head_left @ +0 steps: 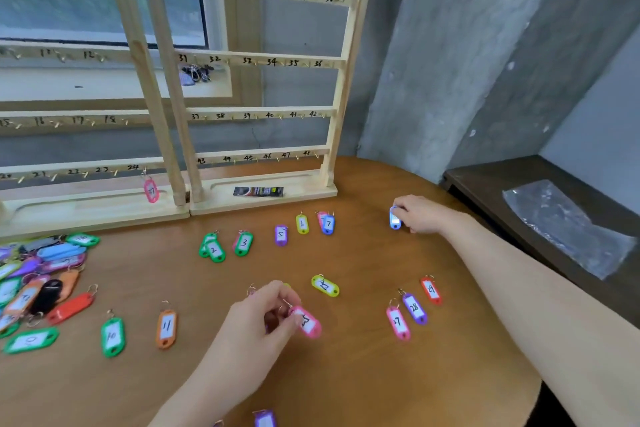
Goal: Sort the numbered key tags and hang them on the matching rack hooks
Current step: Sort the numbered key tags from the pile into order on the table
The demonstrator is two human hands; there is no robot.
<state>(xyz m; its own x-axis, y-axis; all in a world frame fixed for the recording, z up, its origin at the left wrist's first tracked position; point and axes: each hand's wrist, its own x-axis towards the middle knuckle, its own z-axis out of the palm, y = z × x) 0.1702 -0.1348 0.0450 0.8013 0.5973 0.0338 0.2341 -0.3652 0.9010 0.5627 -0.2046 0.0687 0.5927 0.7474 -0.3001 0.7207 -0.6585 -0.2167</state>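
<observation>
My left hand (263, 319) pinches the ring of a pink key tag (307, 322) just above the wooden table (346, 374). My right hand (420, 213) grips a blue tag (394, 218) at the far right of the table. Two wooden racks with numbered hooks stand at the back: the right rack (259, 62) runs 25 to 48, the left rack (86, 118) shows lower numbers. One pink tag (151, 190) hangs on hook 24. Loose tags lie sorted in rows: green 2 (215, 250), green 3 (243, 243), purple 5 (281, 235), yellow 6 (302, 224), blue 7 (328, 225).
A heap of unsorted tags (38, 274) lies at the left edge. Tags 10 (112, 336), 11 (167, 326), a yellow tag (325, 285), and tags 27 (398, 322), 28 (414, 308), 29 (431, 289) lie nearer. A dark sachet (258, 191) rests on the rack base. A dark side bench (554, 218) holds plastic wrap.
</observation>
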